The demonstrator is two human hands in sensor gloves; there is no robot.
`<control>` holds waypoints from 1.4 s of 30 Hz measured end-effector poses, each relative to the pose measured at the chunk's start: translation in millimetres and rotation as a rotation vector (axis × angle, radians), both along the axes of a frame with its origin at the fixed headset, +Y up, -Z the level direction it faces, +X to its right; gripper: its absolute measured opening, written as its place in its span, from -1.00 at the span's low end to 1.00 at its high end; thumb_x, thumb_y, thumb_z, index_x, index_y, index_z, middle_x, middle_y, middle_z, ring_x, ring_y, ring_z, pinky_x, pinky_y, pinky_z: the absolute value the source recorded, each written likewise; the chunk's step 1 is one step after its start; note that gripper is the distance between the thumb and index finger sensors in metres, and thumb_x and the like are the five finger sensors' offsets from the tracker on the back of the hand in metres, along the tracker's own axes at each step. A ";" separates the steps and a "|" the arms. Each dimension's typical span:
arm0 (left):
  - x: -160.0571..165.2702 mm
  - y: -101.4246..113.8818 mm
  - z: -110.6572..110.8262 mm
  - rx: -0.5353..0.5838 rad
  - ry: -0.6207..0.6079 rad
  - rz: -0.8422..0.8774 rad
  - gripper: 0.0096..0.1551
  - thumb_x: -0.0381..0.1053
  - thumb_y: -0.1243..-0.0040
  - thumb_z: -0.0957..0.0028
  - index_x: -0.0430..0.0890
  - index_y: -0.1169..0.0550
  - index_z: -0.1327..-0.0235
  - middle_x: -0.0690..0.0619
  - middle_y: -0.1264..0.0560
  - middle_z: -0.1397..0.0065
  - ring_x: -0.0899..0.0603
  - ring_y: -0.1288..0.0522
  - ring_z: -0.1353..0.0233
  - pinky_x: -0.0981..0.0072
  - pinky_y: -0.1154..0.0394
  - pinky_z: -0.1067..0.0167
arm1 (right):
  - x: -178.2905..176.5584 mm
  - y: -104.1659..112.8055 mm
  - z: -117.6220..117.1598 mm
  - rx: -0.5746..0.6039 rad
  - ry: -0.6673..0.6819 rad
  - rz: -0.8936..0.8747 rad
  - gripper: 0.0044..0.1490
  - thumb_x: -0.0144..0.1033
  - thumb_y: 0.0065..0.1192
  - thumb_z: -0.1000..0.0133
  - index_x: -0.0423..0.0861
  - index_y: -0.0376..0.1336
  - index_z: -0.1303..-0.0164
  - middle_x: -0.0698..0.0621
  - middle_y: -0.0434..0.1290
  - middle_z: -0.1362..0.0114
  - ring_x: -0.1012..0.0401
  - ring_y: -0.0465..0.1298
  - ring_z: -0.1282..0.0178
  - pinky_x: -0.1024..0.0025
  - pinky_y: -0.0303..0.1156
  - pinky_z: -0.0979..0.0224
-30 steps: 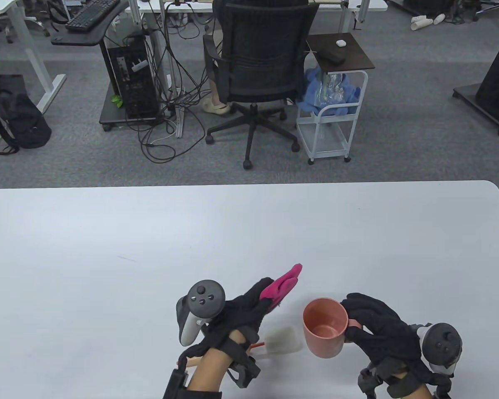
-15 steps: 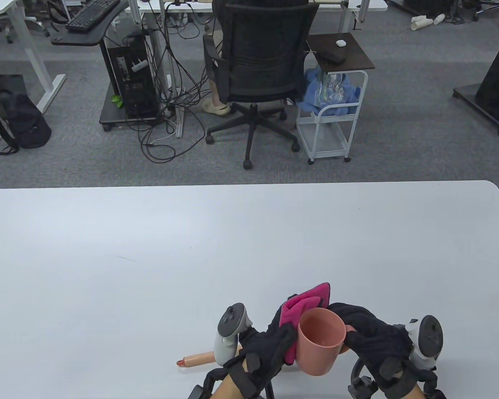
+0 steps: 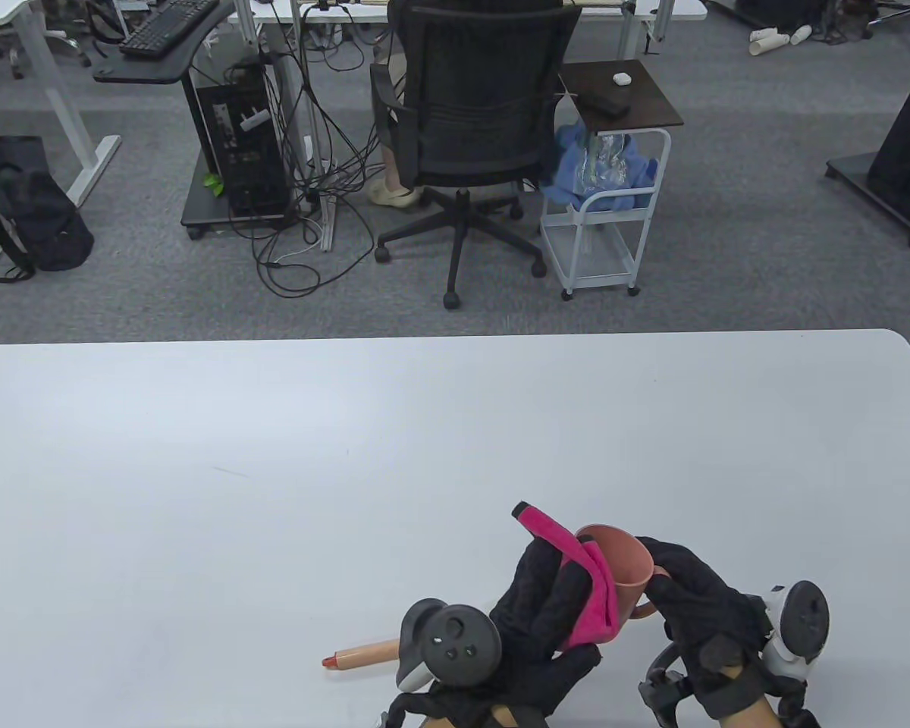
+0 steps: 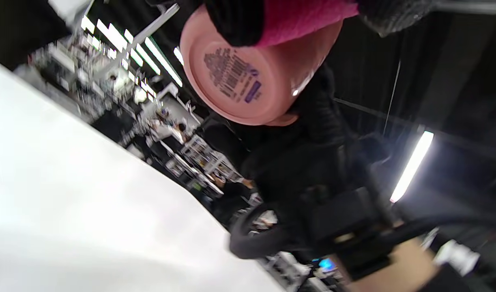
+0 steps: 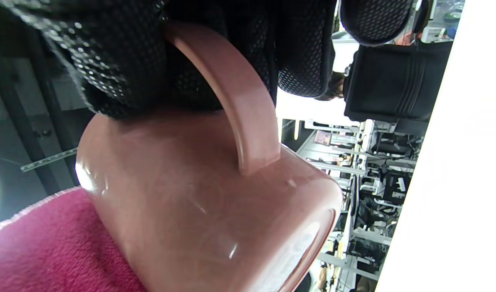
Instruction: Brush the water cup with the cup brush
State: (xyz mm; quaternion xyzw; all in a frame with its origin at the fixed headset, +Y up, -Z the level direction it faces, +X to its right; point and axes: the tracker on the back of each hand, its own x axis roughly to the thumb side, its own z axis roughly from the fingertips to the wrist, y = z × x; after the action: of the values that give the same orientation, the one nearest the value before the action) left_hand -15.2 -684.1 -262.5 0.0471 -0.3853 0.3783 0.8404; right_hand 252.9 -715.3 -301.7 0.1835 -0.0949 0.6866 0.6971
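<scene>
Gripping pink cup point(image 3: 620, 561) by its handle with right hand point(image 3: 698, 607), left hand point(image 3: 546, 607) pressing magenta cloth point(image 3: 595, 599) against cup, brush handle point(image 3: 360, 654) lying on counter point(image 3: 273, 455).

we see a salmon pink cup point(image 3: 628, 563), a magenta cloth point(image 3: 593, 607), black gloves, a white table point(image 3: 273, 455), and an orange-tipped tan handle point(image 3: 360, 654).

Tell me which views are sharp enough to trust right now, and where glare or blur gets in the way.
Table view: sharp, evenly lit. Left wrist view: motion-blurred, though the barcode under the cup shows; ceiling lights flare. Right wrist view: the cup close and soft, with glare spots; the table blown out white.
</scene>
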 end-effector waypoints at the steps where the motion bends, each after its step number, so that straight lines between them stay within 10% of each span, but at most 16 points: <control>1: 1.5 1.8 1.7 0.038 0.018 -0.033 -0.19 0.36 0.09 -0.09 0.54 0.23 -0.41 0.15 0.48 -0.57 -0.22 0.42 -0.68 -0.31 0.12 -0.57 | -0.7 -1.0 -0.5 -0.009 -0.001 0.001 -0.48 0.07 0.37 -0.05 -0.09 0.43 0.00 -0.09 0.48 -0.38 -0.11 0.36 -0.49 -0.20 0.09 -0.54; 13: 32.0 15.2 29.2 0.508 0.299 -0.510 -0.23 0.25 0.01 -0.10 0.49 0.10 -0.45 0.15 0.48 -0.55 -0.24 0.54 -0.59 -0.36 0.30 -0.48 | -14.2 -5.9 -0.3 -0.044 0.084 0.046 -0.43 0.07 0.29 -0.11 -0.15 0.38 -0.08 -0.14 0.43 -0.42 -0.15 0.34 -0.50 -0.22 0.08 -0.54; 29: 0.5 12.3 10.8 0.132 0.111 -0.060 -0.15 0.35 0.09 -0.08 0.49 0.27 -0.41 0.12 0.46 -0.58 -0.24 0.37 -0.69 -0.35 0.15 -0.56 | -8.7 2.0 0.5 -0.021 0.143 -0.050 -0.43 0.08 0.26 -0.10 -0.13 0.38 -0.06 -0.14 0.43 -0.41 -0.13 0.36 -0.48 -0.20 0.11 -0.54; 42: -11.7 -20.4 -14.0 -0.513 -0.295 0.588 -0.12 0.48 0.12 -0.02 0.42 0.17 -0.52 0.07 0.11 -0.70 -0.24 0.08 -0.77 -0.32 0.00 -0.62 | -23.4 1.5 1.8 0.009 0.363 -0.100 -0.45 0.12 0.26 -0.09 -0.05 0.39 -0.07 -0.09 0.46 -0.39 -0.07 0.44 -0.38 -0.03 0.29 -0.43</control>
State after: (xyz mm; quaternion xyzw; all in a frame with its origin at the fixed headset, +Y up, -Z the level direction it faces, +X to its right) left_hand -27.0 -704.4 -276.5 -0.1103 -0.3650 0.6886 0.6168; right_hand 229.5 -713.8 -299.9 0.3023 0.0205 0.6063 0.7352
